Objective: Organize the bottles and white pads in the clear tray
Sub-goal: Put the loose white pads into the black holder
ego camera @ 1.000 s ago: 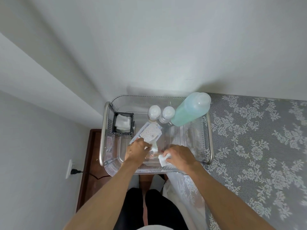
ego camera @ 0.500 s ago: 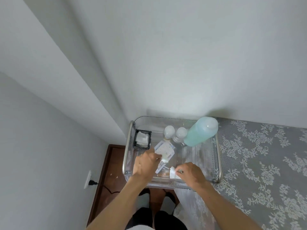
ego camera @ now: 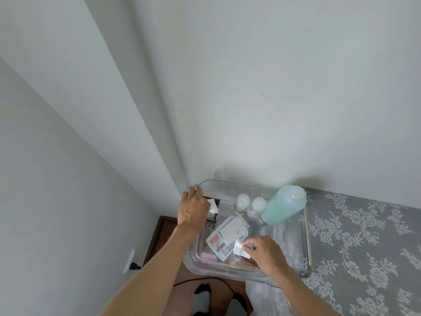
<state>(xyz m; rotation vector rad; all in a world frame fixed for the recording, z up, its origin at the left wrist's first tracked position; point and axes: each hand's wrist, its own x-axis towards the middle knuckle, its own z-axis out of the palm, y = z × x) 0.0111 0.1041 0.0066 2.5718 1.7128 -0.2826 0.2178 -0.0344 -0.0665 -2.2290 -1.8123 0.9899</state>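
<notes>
Right hand (ego camera: 265,253) at tray's (ego camera: 230,271) 6 o'clock, grip pinched on white pad (ego camera: 239,247). Left hand (ego camera: 192,209) at 10 o'clock over black holder (ego camera: 214,209); grip state unclear. Two small bottles (ego camera: 250,205) and blue bottle (ego camera: 283,205) stand toward 12–1 o'clock.

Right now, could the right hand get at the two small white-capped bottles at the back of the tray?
Probably yes: the right hand has open tray beyond it toward the small bottles, though it pinches a white pad.
</notes>
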